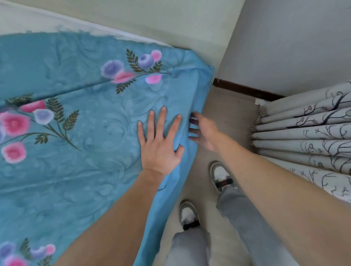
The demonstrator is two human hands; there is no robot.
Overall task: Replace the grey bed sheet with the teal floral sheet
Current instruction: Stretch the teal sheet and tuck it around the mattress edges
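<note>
Teal floral sheet (pixel 75 178), smooth (pink, purple blooms)

Right hand (pixel 203 131) fingers (pixel 193 130) blurred, perhaps tucked under teal floral sheet (pixel 71 179) edge.

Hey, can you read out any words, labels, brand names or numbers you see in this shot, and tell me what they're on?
None: no readable text anywhere in view.
teal floral sheet: only flowers and leaves, no lettering.
curtain: only a printed branch pattern.
shoes: no legible brand mark; too blurred to tell.
</note>
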